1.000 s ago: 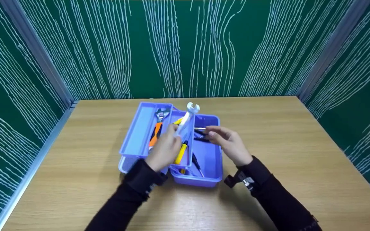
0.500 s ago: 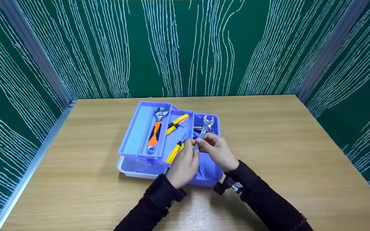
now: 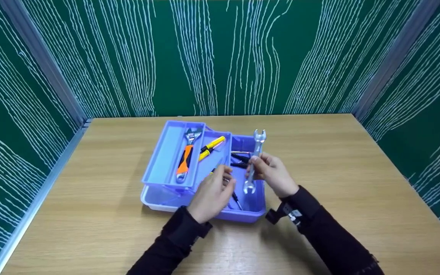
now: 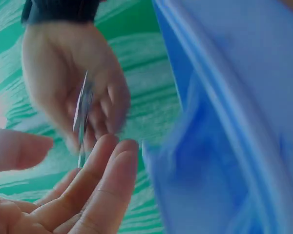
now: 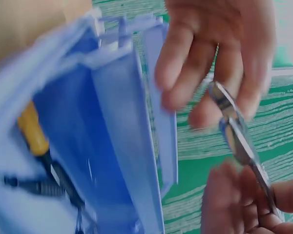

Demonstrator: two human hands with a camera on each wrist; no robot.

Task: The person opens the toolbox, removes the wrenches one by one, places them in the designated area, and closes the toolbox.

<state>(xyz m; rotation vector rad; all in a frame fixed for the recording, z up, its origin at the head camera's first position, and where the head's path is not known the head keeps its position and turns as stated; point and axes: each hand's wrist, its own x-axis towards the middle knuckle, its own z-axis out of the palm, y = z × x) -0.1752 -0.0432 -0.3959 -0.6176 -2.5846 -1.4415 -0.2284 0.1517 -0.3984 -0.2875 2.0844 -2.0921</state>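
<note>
A silver double open-ended wrench (image 3: pixel 257 149) is pinched between the thumb and fingers of my right hand (image 3: pixel 277 175), held nearly upright over the right part of a purple toolbox (image 3: pixel 239 217). Just left of it, my left hand (image 3: pixel 210 196) is apart from the wrench, with its fingers loosely extended and nothing in them, as the left wrist view shows. An adjustable wrench (image 3: pixel 184 158) with an orange and black handle lies in the upper left tray (image 3: pixel 166 152). Yellow-handled screwdrivers (image 3: pixel 212 144) lie in the middle tray, partly hidden by my left hand.
The toolbox stands unfolded on a wooden table (image 3: pixel 338 160). Black-handled tools (image 3: pixel 240 158) and a thin black screwdriver (image 3: pixel 236 200) lie in its deep bottom. Green walls (image 3: pixel 189 57) with white wavy lines close off the back and sides.
The wrench went from my left hand over to my right hand, which has since drawn it right and upright. My left hand let go and moved slightly back left.
</note>
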